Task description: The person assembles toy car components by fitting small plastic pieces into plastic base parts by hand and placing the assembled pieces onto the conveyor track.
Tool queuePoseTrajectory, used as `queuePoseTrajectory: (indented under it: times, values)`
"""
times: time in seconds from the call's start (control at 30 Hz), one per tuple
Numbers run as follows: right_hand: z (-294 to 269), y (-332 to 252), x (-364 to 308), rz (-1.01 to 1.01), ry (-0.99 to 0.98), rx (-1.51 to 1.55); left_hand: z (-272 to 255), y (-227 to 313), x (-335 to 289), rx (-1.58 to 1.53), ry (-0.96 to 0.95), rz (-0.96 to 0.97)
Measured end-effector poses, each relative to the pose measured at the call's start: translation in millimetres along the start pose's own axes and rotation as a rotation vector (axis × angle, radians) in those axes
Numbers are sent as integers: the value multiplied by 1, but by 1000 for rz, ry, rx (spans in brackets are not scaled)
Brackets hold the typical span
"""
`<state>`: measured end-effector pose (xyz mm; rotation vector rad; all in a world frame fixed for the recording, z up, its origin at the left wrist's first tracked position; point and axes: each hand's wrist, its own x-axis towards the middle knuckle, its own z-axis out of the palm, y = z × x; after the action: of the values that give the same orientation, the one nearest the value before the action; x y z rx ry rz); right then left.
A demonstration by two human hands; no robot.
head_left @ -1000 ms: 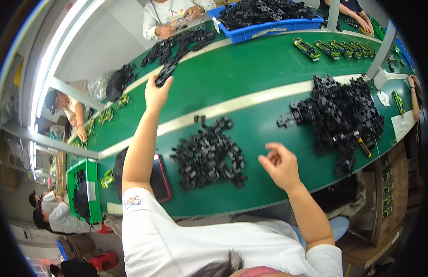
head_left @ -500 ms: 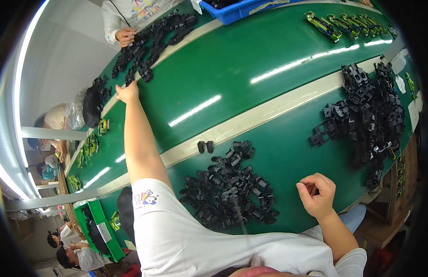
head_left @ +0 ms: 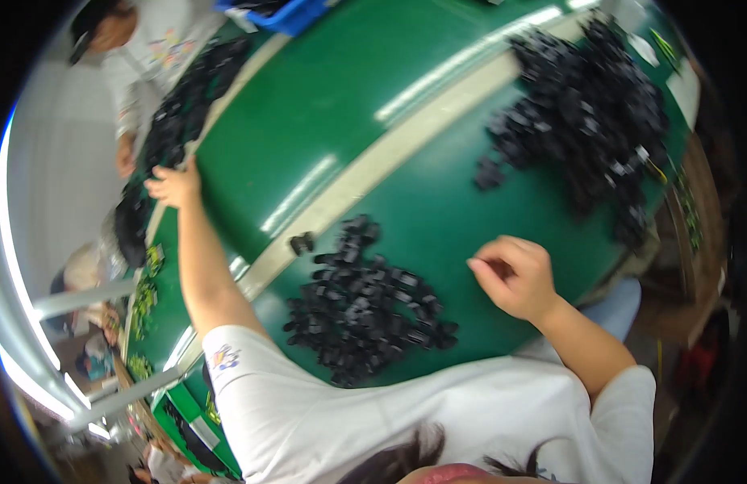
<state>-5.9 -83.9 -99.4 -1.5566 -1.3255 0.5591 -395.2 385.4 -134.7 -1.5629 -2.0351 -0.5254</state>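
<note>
My left arm is stretched out to the far left. The left hand is open, its fingers spread at the edge of a long heap of black plastic parts beyond the green belt; no part shows in its grasp. Over the near green worktop hovers my right hand, its fingers loosely curled in and nothing visible in them. Between my arms lies a pile of small black plastic parts. Two similar small black parts sit apart from it, by the pale rail.
A bigger mound of black parts covers the right of the worktop. A co-worker's hand is close to the far heap. A blue bin stands at the far edge, a green bin at lower left. Yellow-green pieces line the left side.
The whole view has shifted and turned. My left hand has spread its fingers; before, it reached down at the far heap's near end. The right hand stays curled over the worktop.
</note>
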Motion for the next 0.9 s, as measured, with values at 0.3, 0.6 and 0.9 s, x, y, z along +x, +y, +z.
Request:
queuePoseTrajectory:
  times: [0.3,0.6,0.9]
  values:
    - [3,14,-16,-4,0,63,-237,179,-165,-930,-323,1237]
    - [-9,19,-12,-126,-81,139,-283,234,-297,-667,-457,1242]
    - [-9,27,-14,-177,-86,123,-313,144,-278,-853,-545,727]
